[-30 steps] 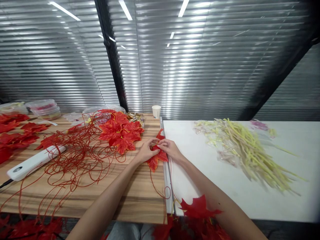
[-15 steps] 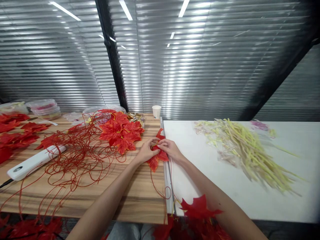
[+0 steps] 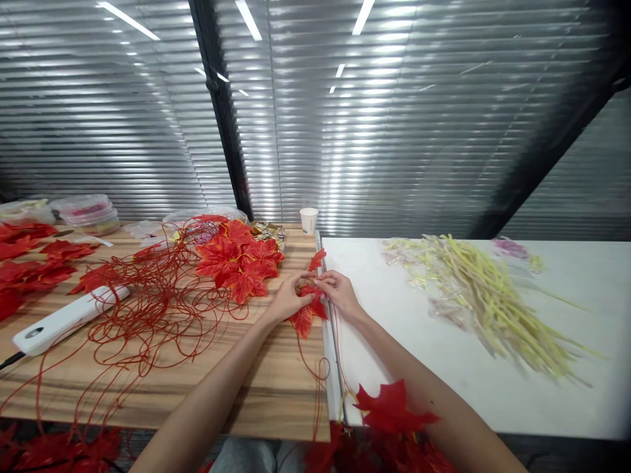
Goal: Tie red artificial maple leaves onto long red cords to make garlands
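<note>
You are facing silvery blinds (image 3: 320, 131) and dark slanting posts (image 3: 218, 98); bright light strips (image 3: 248, 20) are shining above, and a wooden table (image 3: 276, 394), left, is meeting a white table (image 3: 357, 263), right.

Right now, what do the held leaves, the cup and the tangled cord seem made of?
Held leaves: probably thin fabric, fairly matte; printed-looking orange streaks. Cup: likely paper, matte white; opaque, tapering wall. Tangled cord: perhaps synthetic, smooth, in springy loops; fibre unclear.
</note>
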{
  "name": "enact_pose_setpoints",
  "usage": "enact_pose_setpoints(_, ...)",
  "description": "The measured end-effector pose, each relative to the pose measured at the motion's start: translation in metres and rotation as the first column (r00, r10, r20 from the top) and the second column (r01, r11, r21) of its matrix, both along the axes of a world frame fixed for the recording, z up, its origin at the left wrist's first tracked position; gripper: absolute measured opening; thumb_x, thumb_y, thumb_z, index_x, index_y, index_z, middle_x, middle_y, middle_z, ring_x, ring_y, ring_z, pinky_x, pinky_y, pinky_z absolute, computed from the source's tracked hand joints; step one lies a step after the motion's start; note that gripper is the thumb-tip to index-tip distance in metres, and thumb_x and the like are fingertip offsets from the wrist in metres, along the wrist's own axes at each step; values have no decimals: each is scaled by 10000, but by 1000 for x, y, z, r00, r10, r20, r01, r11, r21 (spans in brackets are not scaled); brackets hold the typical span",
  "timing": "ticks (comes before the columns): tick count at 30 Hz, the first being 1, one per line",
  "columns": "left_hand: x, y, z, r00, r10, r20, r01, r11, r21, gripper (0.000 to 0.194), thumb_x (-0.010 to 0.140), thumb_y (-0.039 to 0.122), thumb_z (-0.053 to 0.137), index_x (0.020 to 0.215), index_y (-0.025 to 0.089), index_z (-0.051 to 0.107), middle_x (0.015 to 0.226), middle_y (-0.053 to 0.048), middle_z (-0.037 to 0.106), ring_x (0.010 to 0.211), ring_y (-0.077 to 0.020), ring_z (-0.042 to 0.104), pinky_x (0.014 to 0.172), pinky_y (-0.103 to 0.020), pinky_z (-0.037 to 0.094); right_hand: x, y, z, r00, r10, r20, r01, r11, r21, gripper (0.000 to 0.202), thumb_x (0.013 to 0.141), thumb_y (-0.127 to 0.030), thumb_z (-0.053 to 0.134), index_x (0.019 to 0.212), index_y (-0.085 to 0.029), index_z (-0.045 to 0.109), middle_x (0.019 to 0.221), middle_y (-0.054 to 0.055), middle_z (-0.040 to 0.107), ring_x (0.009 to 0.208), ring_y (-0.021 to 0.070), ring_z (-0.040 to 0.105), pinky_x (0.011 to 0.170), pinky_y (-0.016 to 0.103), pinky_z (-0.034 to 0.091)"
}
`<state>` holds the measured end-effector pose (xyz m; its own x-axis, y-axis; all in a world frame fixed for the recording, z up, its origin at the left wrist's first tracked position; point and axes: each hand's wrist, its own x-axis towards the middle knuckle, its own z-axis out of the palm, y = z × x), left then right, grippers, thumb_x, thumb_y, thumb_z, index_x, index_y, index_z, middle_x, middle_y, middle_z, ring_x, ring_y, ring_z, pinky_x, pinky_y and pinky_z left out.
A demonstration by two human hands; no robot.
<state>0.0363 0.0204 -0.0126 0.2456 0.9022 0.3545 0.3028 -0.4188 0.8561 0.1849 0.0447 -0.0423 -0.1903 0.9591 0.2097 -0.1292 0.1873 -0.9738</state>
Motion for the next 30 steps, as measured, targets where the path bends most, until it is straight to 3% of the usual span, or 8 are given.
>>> enact_pose_setpoints(9,-1,1,-3,999,-6,52,8,999,-37,388,639,90,590,1019,158,555,1075,-76,592,999,-190,540,831,-295,452,0,-3,3,998,-1,60,-3,998,63,243,681,-385,632,793,-178,571,634,12,602,462,115,516,461,238,415)
enact_pose_setpoints(16,-1,3,-5,999,-1,49,4,998,-66,401,648,104,581,1043,163,539,1023,-64,603,860,-159,575,763,-285,479,-1,-4,6,996,5,88,-10,998,67,213,690,-386,618,749,-185,580,660,28,616,529,142,548,499,256,445)
enact_pose_setpoints(30,-1,5,-7,998,-12,60,17,996,-84,368,645,102,575,1008,152,550,1030,-68,596,937,-163,566,836,-294,452,-2,-5,7,995,11,97,-17,998,62,190,674,-360,621,728,-179,601,682,33,621,528,138,544,489,251,441)
